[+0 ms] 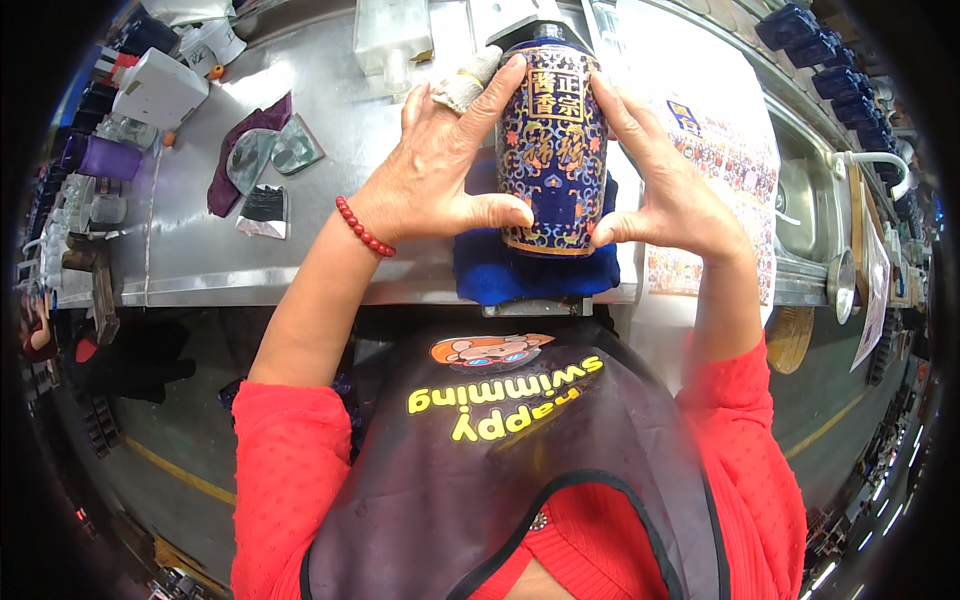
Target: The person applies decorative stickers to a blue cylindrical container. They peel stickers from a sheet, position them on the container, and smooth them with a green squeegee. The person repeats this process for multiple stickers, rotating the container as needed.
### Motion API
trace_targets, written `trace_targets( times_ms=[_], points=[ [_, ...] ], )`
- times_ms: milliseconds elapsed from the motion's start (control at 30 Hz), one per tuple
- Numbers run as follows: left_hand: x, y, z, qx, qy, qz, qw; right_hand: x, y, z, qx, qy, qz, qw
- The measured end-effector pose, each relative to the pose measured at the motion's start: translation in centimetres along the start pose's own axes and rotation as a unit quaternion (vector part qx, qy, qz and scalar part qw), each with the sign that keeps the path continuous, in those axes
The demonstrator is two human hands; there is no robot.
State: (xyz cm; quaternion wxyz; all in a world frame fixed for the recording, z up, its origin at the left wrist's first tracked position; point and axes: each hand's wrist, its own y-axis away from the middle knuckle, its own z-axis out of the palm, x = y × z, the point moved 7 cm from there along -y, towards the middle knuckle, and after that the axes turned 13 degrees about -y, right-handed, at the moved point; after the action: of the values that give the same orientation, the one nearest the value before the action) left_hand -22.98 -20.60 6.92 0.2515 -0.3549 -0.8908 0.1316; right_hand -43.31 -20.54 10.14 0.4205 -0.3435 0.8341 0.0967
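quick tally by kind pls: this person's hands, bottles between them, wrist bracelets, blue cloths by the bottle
Bare left hand and bare right hand: 2
Dark blue floral-patterned bottle: 1
Red round-bead bracelet: 1
Bright blue cloth: 1
Total: 5

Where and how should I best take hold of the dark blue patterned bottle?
Probably by the body of the bottle, from left and right together: its long sides suit opposed hands, as the left hand and right hand show, while the short neck points away.
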Motion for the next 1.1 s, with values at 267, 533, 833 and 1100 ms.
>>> trace_targets(
  times_ms=[267,533,833,1100],
  points=[
    [0.0,0.4,0.3,0.000,0.004,0.020,1.000,0.0,0.1,0.2,-0.011,-0.003,0.007,1.000],
    [0.0,0.5,0.4,-0.017,0.009,0.020,1.000,-0.1,0.1,0.1,-0.021,0.011,0.000,1.000],
    [0.3,0.4,0.1,-0.050,0.005,-0.013,0.999,-0.9,-0.2,-0.1,-0.041,0.029,0.041,0.998],
    [-0.4,0.5,0.4,-0.046,0.041,-0.045,0.997,-0.5,-0.3,-0.6,-0.022,-0.027,0.026,0.999]
  ],
)
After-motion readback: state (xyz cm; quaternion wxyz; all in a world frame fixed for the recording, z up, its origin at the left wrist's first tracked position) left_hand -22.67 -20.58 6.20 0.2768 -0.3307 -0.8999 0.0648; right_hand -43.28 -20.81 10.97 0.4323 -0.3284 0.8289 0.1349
